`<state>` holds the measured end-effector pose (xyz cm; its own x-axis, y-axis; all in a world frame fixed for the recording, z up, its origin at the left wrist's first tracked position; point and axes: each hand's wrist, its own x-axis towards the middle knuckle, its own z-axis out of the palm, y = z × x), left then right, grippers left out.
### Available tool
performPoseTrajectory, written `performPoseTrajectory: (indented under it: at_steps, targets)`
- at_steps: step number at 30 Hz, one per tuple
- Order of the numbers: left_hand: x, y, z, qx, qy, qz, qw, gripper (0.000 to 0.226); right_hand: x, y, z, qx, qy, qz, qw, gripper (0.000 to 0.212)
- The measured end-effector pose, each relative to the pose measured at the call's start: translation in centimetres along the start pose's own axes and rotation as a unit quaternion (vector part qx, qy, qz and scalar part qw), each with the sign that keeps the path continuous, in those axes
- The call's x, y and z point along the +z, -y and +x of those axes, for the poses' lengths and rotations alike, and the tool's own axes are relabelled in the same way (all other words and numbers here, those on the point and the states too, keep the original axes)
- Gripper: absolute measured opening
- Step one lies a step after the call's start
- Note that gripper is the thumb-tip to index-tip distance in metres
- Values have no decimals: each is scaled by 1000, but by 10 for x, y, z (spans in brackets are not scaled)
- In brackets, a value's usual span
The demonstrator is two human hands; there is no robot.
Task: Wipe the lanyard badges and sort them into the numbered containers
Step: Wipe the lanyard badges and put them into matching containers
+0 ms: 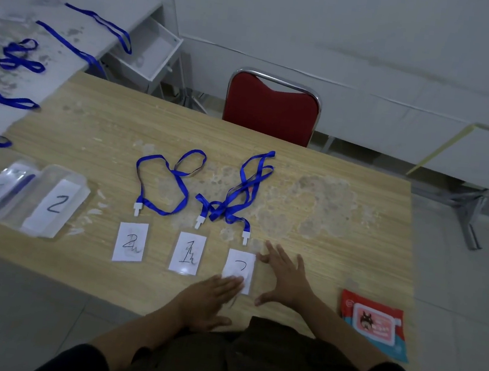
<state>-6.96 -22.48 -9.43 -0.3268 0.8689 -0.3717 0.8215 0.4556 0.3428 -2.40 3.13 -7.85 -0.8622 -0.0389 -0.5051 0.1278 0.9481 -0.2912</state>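
Hands flat, fingers straight: left hand covers part of the badge; right hand beside it.

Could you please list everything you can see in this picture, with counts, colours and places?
badges: three, white cards on blue lanyards, in a row on the near table
containers: two, clear, labelled 1 and 2, table's left edge
wipes pack: one, red and pink, table's right edge
wooden table: one, tan, stained
loose lanyards: several, blue, on the white table at far left
chair: one, red, behind the wooden table
left hand: fingers flat on the rightmost badge, over a white wipe
right hand: spread flat on the table beside that badge
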Motion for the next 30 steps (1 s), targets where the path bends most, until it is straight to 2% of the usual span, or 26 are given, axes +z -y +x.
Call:
performPoseTrajectory:
  at_steps: [3, 4, 8, 9, 14, 19, 24, 28, 30]
  targets:
    - [-7, 5, 7, -74, -35, -14, 997, 86, 0, 0, 0, 0, 4, -5, 1000, 125]
    - [-8, 5, 9, -76, -34, -18, 996, 86, 0, 0, 1, 0, 4, -5, 1000, 125]
    - [3, -5, 7, 15, 10, -3, 1000, 81, 1, -1, 2, 3, 2, -8, 1000, 126]
    - [4, -5, 8, 16, 13, -5, 1000, 80, 2, -1, 2, 4, 3, -10, 1000, 126]
    - [-14, -4, 26, -101, -40, -45, 993, 84, 0, -1, 2, -2, 8, -7, 1000, 123]
    - [-4, -14, 22, 12, 19, -29, 999, 82, 1, -1, 3, 6, 13, -23, 1000, 128]
    - [-12, -10, 25, -51, -18, -51, 997, 80, 2, -2, 4, 0, 15, -24, 1000, 126]
    - [-5, -14, 17, 20, 8, -36, 999, 79, 2, -2, 3, 4, 10, -21, 1000, 127]
    - [-1, -12, 15, 21, 11, -33, 999, 77, 1, -1, 2, 4, 11, -18, 1000, 127]
